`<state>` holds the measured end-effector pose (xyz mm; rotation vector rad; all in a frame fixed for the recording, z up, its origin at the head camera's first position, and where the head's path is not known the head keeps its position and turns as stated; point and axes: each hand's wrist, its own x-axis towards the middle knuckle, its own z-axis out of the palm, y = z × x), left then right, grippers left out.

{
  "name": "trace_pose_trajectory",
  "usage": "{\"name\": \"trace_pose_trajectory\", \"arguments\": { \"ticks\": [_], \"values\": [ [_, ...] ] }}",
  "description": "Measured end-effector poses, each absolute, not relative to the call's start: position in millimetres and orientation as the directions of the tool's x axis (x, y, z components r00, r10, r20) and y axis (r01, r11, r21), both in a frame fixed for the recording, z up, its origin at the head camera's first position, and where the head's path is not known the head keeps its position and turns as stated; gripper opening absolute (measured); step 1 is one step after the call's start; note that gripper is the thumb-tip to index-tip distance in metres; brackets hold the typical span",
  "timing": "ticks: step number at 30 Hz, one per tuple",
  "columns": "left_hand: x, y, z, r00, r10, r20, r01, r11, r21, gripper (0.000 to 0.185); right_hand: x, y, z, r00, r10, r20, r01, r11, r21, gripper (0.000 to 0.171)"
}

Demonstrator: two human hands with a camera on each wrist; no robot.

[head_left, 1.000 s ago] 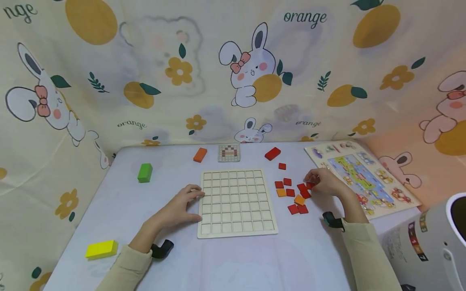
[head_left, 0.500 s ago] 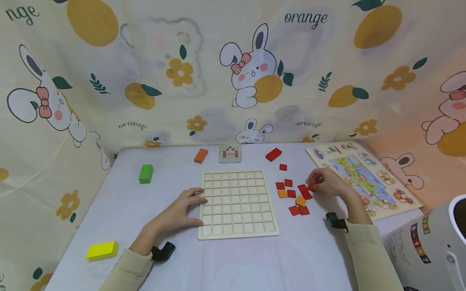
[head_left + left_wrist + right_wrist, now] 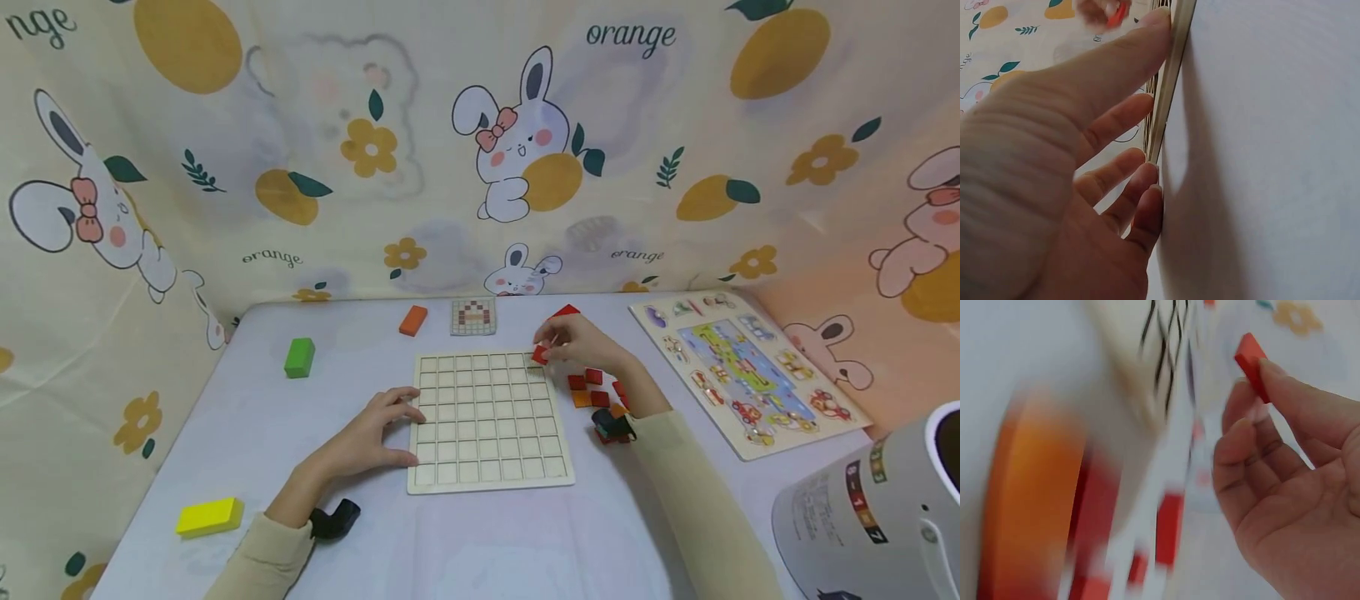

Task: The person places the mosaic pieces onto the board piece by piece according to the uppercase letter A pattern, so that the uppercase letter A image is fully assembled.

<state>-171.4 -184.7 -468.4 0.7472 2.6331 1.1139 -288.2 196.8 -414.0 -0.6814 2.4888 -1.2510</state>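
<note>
A pale wooden grid board [image 3: 490, 419] lies in the middle of the table, its cells bare. My left hand [image 3: 381, 428] rests with straight fingers against the board's left edge [image 3: 1169, 94]. My right hand [image 3: 573, 342] hovers over the board's far right corner and pinches a small red square tile [image 3: 540, 354] between thumb and fingertips; the tile [image 3: 1252, 364] shows clearly in the right wrist view. Several loose red and orange tiles [image 3: 587, 388] lie just right of the board, partly hidden by my right forearm.
A small pattern card [image 3: 473, 317] lies behind the board. An orange block [image 3: 412, 320], a green block [image 3: 299, 357], a yellow block [image 3: 208, 516] and a red block [image 3: 564, 312] are scattered about. A picture puzzle board [image 3: 750, 368] lies at the right; a grey-white device [image 3: 877, 517] stands at the near right.
My right hand has lifted a red tile from the loose pile and carried it left to the board's far right corner. The left hand has stayed at the board's edge.
</note>
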Motion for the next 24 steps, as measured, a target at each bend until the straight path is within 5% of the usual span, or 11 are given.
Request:
{"name": "trace_pose_trajectory", "arguments": {
  "ticks": [9, 24],
  "values": [
    [-171, -189, -470, -0.850, 0.526, 0.034, 0.382, 0.570, 0.728, 0.049, -312, 122, -436, -0.788, -0.615, -0.020, -0.327, 0.446, -0.833, 0.012],
    [-171, -188, -470, -0.848, 0.529, 0.042, 0.385, 0.560, 0.734, 0.049, -315, 104, -442, -0.814, -0.580, -0.023, -0.336, 0.502, -0.797, 0.009]
  ]
}}
